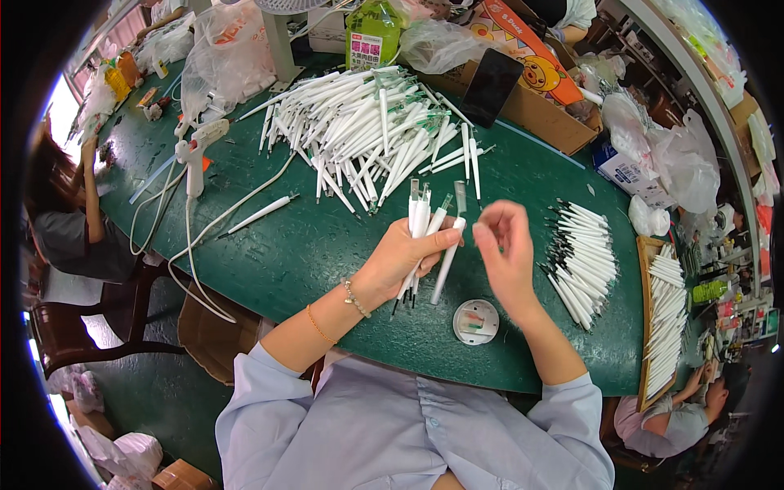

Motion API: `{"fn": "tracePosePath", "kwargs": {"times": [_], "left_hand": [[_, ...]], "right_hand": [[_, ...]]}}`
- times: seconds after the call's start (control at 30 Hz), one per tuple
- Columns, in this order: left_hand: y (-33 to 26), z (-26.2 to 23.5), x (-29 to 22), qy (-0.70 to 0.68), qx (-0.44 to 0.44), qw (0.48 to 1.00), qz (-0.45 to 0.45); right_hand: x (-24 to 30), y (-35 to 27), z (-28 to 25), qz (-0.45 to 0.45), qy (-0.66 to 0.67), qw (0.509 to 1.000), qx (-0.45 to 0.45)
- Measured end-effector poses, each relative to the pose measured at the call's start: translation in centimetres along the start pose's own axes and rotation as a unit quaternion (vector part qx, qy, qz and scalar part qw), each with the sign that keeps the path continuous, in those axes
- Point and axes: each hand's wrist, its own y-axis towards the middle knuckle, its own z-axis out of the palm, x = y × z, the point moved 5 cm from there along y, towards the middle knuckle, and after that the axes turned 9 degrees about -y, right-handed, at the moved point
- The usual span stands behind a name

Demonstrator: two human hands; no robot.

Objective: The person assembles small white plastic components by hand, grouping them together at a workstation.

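Observation:
My left hand [415,255] is closed round a small bunch of white pens [419,222], held upright above the green table. Clear caps stick up at their upper ends, and thin dark tips point down below my fingers. One pen in the bunch leans apart at the right, under my thumb. Just right of it, my right hand [505,245] is raised with its fingers loosely curled and apart; I see nothing in it. On the table below lies a round white lid or dish [475,322] with small clear and greenish pieces in it.
A large heap of white pens [351,122] covers the table's back; a neater pile [584,261] lies at right, beside a filled tray [643,327]. A glue gun [194,155] with its cord stands left, near a single pen [260,215]. A phone [492,86] leans on a carton. Other people sit at both sides.

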Motion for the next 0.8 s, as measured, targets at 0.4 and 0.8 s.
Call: {"fn": "tracePosePath", "kwargs": {"times": [0.4, 0.8], "left_hand": [[-0.4, 0.7, -0.5, 0.050, 0.014, 0.999, -0.006], [-0.4, 0.6, -0.3, 0.097, 0.026, 0.995, 0.008]], "right_hand": [[1.1, 1.8, -0.8, 0.109, 0.092, 0.988, 0.064], [0.9, 1.6, -0.6, 0.106, 0.109, 0.987, 0.049]]}}
